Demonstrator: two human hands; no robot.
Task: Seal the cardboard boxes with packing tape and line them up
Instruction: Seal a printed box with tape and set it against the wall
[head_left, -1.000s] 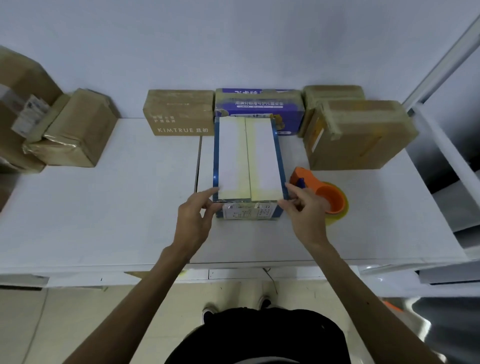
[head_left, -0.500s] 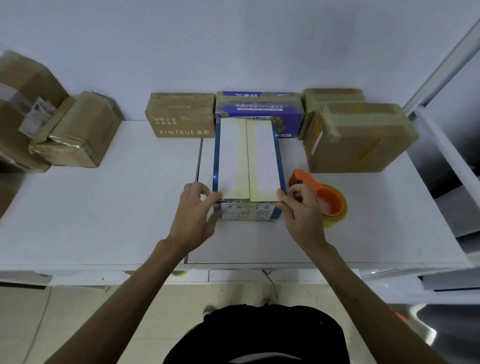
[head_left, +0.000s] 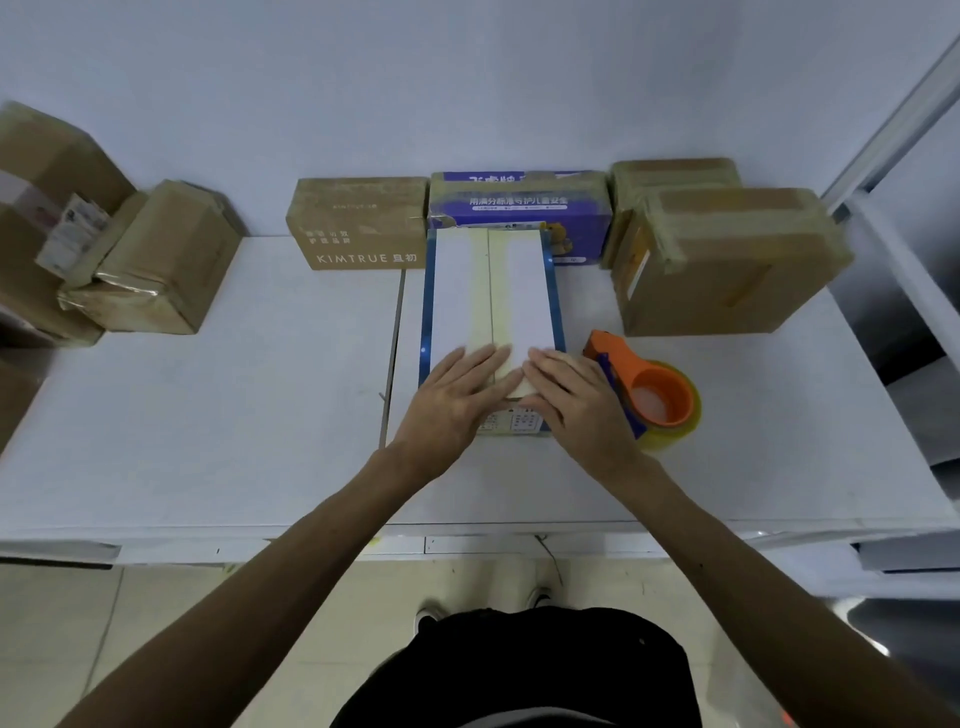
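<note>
Box (head_left: 488, 291) on table (head_left: 208, 405), tape dispenser (head_left: 655, 391) just right, row of boxes (head_left: 358, 223) behind (along wall (head_left: 467, 78))

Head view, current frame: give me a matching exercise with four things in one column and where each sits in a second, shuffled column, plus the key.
Things
1. orange tape dispenser
2. KIMTRUE box
3. white-topped box
4. purple box

Places
A. under the left hand and right hand, both flat
B. at the wall, directly behind the white-topped box
C. on the table, just right of the right hand
D. at the wall, left of the purple box

Pairs: 1-C, 2-D, 3-A, 4-B
</note>
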